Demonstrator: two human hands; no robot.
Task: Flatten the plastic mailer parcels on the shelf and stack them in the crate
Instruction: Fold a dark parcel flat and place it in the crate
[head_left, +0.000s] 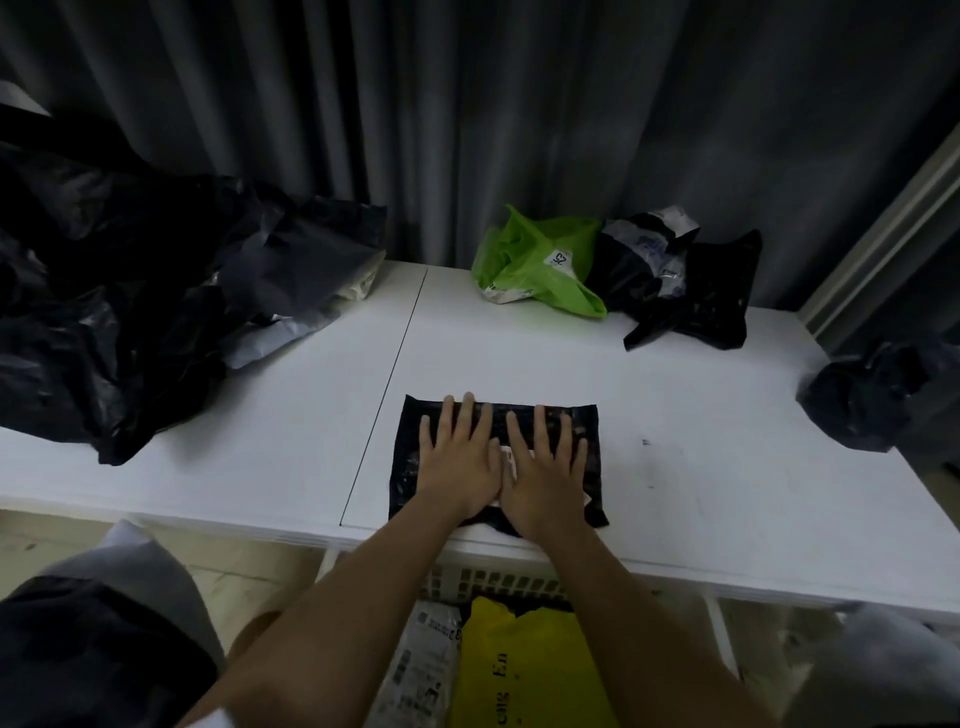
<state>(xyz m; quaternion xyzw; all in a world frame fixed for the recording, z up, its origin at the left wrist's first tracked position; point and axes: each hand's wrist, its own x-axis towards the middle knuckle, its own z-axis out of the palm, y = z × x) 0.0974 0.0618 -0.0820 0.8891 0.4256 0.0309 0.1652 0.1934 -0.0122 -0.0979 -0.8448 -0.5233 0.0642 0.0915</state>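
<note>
both hands cover most of the white label (506, 460); the yellow mailer (511, 670) runs off the bottom edge.

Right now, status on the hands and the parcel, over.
Left hand and right hand flat, pressing black parcel on shelf. Crate below. Nothing in the way.
</note>
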